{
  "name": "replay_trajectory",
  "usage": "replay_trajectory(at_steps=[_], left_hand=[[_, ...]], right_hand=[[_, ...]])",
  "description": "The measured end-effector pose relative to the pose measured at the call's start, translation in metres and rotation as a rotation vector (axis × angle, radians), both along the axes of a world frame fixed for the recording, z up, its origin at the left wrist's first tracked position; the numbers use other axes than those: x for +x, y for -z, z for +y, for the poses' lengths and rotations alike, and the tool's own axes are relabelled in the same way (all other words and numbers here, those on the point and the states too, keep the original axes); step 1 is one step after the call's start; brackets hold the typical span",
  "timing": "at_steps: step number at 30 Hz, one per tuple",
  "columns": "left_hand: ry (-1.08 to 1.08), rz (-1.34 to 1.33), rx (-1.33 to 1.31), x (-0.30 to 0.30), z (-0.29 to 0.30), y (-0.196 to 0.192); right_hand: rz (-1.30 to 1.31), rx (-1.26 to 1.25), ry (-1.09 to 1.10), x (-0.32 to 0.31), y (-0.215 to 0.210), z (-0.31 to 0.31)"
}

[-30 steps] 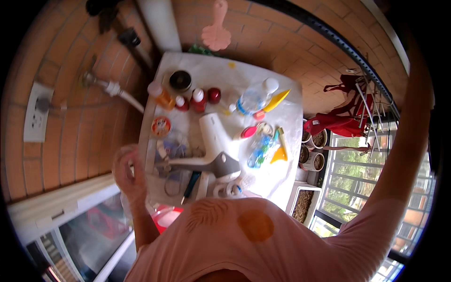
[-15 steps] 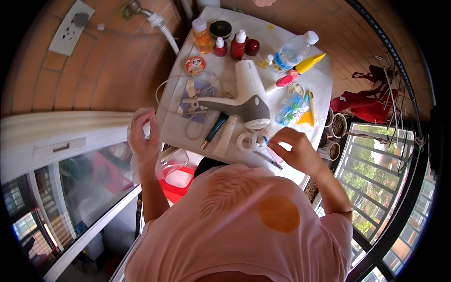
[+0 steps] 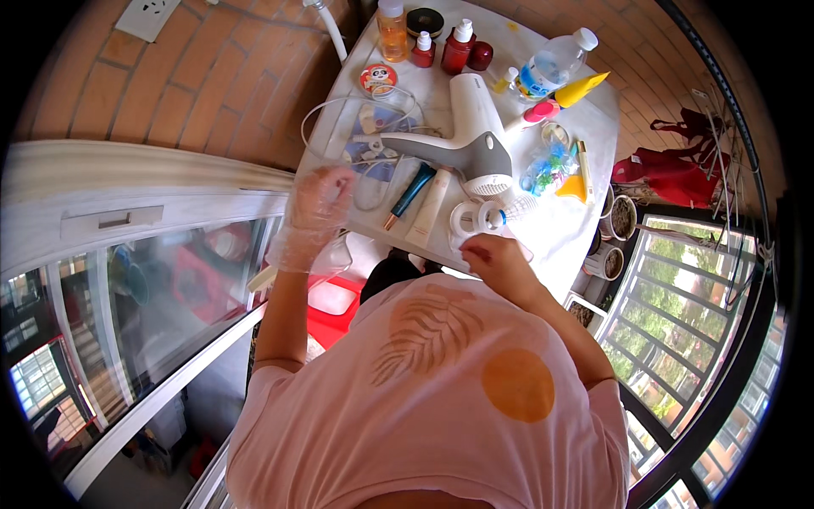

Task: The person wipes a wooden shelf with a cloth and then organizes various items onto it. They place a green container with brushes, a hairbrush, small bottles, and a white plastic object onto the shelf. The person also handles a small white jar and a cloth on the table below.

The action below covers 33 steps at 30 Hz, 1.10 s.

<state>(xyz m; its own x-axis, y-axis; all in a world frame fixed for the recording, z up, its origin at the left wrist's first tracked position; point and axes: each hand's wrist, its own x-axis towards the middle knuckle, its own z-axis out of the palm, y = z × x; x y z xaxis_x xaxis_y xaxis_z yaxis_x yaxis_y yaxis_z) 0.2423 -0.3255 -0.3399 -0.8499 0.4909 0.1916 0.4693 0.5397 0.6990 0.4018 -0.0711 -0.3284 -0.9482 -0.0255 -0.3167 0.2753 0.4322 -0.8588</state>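
My left hand [image 3: 317,208] wears a loose clear plastic glove and is raised at the table's left front edge. Its fingers curl in, with nothing seen in them. My right hand [image 3: 498,259], bare, is at the front edge with thumb and fingers pinched together; what they hold, if anything, is hidden. Just beyond it lie a white ring-shaped piece [image 3: 464,220] and a pale whisk-like piece [image 3: 519,207] with a blue part. Left of these are a cream tube [image 3: 430,209] and a dark teal tube [image 3: 409,195]. Behind them rests a white and grey hair dryer [image 3: 475,136].
Pump bottles [image 3: 458,47], an orange bottle [image 3: 393,32] and a clear water bottle [image 3: 555,64] stand on the far part of the white table [image 3: 339,127]. A yellow tube [image 3: 582,88] lies at the right. Potted plants [image 3: 623,218] are beside a barred window; a sliding pane [image 3: 178,276] is left.
My left hand has moved right to the table edge, and its fingers have curled in. The right hand has drawn back and left, away from the blue-marked piece. The whole view has shifted.
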Motion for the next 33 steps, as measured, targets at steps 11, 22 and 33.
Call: replay_trajectory(at_steps=[11, 22, 33], left_hand=[[-0.002, -0.167, -0.229, 0.042, 0.025, 0.015], [-0.154, -0.194, -0.151, 0.058, -0.011, 0.028], [-0.453, -0.192, -0.015, 0.107, -0.052, 0.014]], right_hand=[[0.269, 0.633, -0.45, -0.047, 0.05, -0.058], [0.503, 0.567, -0.362, -0.051, 0.049, -0.059], [0.503, 0.438, -0.099, -0.071, 0.004, -0.001]])
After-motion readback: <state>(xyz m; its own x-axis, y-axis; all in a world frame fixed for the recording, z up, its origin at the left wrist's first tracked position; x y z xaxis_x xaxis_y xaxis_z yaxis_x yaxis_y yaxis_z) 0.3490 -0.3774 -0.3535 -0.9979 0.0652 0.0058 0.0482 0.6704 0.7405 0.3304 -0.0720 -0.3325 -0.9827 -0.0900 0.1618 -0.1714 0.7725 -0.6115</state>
